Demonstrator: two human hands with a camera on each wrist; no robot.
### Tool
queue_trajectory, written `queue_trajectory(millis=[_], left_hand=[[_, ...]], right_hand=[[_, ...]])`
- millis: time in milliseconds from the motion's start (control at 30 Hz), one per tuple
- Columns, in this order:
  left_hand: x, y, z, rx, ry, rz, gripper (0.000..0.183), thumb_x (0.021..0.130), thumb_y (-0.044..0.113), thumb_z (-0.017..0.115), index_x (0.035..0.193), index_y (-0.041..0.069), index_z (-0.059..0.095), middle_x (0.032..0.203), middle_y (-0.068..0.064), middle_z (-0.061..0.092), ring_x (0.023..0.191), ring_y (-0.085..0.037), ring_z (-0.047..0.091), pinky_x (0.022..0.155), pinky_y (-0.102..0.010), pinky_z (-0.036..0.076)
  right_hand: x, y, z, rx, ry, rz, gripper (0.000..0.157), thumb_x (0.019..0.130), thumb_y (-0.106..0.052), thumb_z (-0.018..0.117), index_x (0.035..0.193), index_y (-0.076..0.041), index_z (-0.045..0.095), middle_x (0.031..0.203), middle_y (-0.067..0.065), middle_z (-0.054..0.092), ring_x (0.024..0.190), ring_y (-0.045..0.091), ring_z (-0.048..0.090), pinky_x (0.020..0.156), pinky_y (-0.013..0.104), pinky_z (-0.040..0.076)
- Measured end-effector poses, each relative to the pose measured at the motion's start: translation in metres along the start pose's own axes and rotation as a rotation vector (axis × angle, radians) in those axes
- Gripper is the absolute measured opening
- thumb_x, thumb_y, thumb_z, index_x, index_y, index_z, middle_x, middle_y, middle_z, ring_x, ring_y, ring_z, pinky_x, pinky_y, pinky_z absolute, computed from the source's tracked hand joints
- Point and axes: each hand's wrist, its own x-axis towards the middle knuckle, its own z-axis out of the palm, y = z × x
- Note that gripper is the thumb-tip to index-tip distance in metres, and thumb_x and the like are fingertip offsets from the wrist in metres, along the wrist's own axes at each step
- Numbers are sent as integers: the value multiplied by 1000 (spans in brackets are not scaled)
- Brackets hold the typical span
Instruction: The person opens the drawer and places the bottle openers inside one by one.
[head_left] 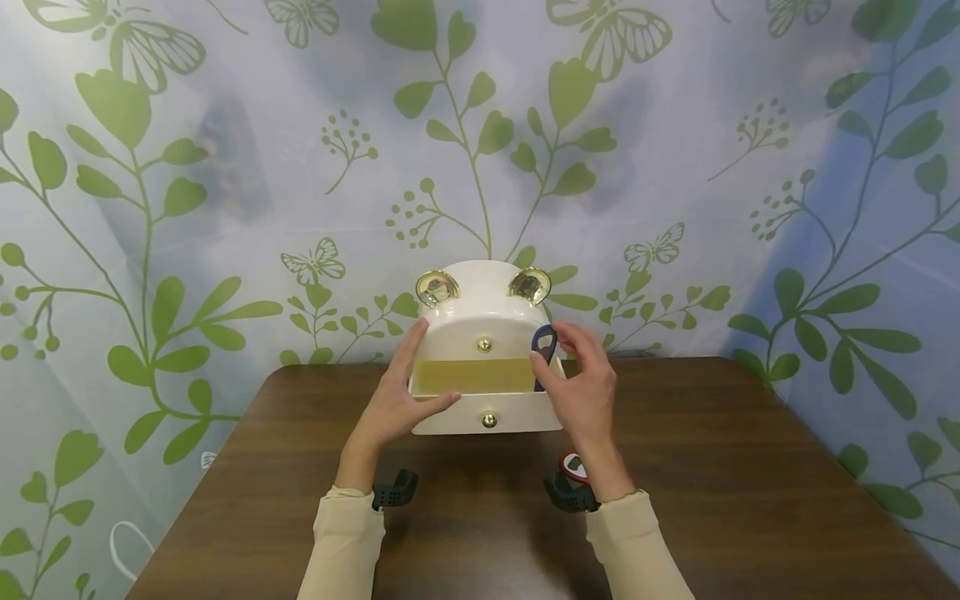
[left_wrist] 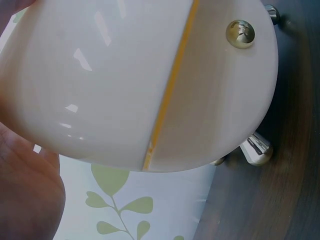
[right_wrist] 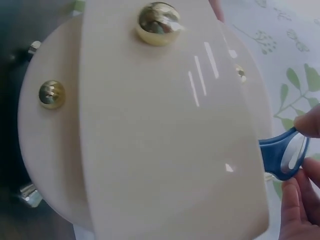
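Observation:
A cream chest [head_left: 487,287] with gold ear shapes and gold knobs stands on the table, its drawer [head_left: 450,414] pulled out. My right hand [head_left: 587,385] pinches a blue bottle opener [head_left: 543,339] by its looped end, between thumb and fingers. The opener's other end dips inside the drawer's right side; in the right wrist view, the drawer front hides that end of the blue handle [right_wrist: 272,155]. My left hand [head_left: 386,408] lies along the left side of the drawer, fingers extended upward by the chest and thumb across the front edge.
The drawer has a yellowish inside [head_left: 472,377]. A red-rimmed object [head_left: 574,467] with a white and dark middle lies on the brown table [head_left: 720,467], partly behind my right wrist. A leaf-patterned cloth [head_left: 300,167] hangs behind the table.

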Motion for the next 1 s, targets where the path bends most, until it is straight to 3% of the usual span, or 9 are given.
queue_trajectory(millis=[533,1000], left_hand=[[0,1,1,-21,-7,4,111,83,33,88,167,34,15,172,11,12,159,-21,14,123,-61,23],[-1,3,-1,-17,-6,-17,112,82,34,89,166,37,14,172,10,12,159,-21,13,123,-60,22]], right_hand=[[-7,7,3,-173,-142,32,47,80,-12,89,123,-3,72,120,14,68,110,30,66,98,43,55],[-8,6,0,-189,-211,56,40,82,-15,88,119,-7,74,115,9,70,109,28,69,99,43,55]])
